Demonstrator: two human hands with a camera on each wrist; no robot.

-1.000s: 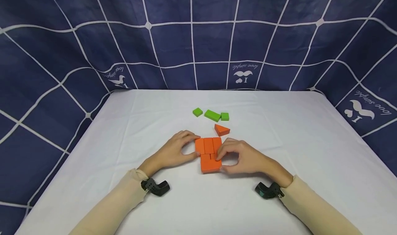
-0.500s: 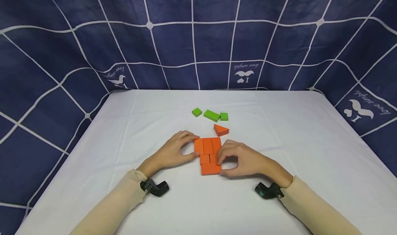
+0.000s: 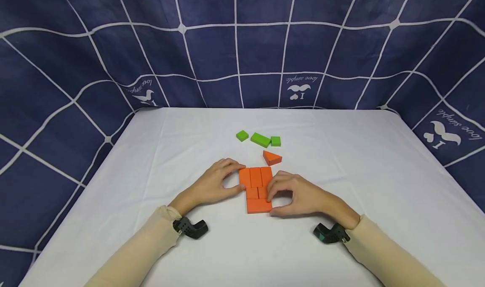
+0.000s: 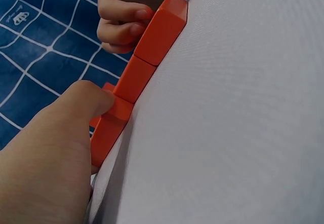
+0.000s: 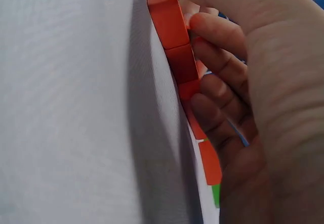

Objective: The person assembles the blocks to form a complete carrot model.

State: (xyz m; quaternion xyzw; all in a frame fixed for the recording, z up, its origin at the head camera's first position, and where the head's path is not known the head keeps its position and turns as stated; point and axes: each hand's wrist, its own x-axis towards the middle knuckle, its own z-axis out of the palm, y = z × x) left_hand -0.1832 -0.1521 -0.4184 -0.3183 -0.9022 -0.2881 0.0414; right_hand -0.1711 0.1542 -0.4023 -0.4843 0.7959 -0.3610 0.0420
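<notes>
Several orange blocks lie flat together on the white cloth. Three upright rectangles form the far row, two small squares (image 3: pixel 251 193) the middle, and one long block (image 3: pixel 259 206) the near end. My left hand (image 3: pixel 214 184) spans the left upright block (image 3: pixel 244 177), index finger at its far corner and thumb at its near corner; the left wrist view shows the thumb pressed on the orange. My right hand (image 3: pixel 303 194) bends round the right end of the long block, thumb at its near corner and fingertips at its far edge, partly hiding the right small square.
An orange triangular block (image 3: pixel 272 157) lies just beyond the group. Farther back are a green rectangular block (image 3: pixel 260 139), a green square block (image 3: pixel 275 141) beside it and another green block (image 3: pixel 242 135). A blue checked cloth (image 3: pixel 261 47) hangs behind the table.
The long block has slid toward the person with the right hand, from over the small squares to flush against their near side. The left hand has stayed in place.
</notes>
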